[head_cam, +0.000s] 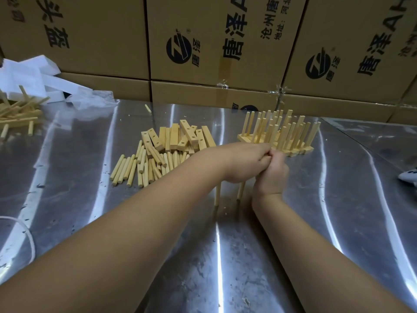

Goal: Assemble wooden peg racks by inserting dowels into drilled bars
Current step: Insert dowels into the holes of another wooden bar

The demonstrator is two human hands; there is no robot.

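My left hand (241,164) and my right hand (274,175) are clasped together above the steel table (338,199), gripping a rack piece that they hide. Two dowels (240,192) stick down from under the hands, their tips standing on the table. A pile of drilled bars (180,137) lies behind my left forearm, with loose dowels (140,168) spread in front of it. A group of finished peg racks (284,134) stands upright just beyond my hands, pegs pointing up.
Stacked printed cardboard boxes (225,41) wall off the back of the table. White foam pieces (33,77) and another heap of dowels (15,114) sit at far left. A white cord (29,236) lies at the left edge. A single dowel (147,108) lies near the back.
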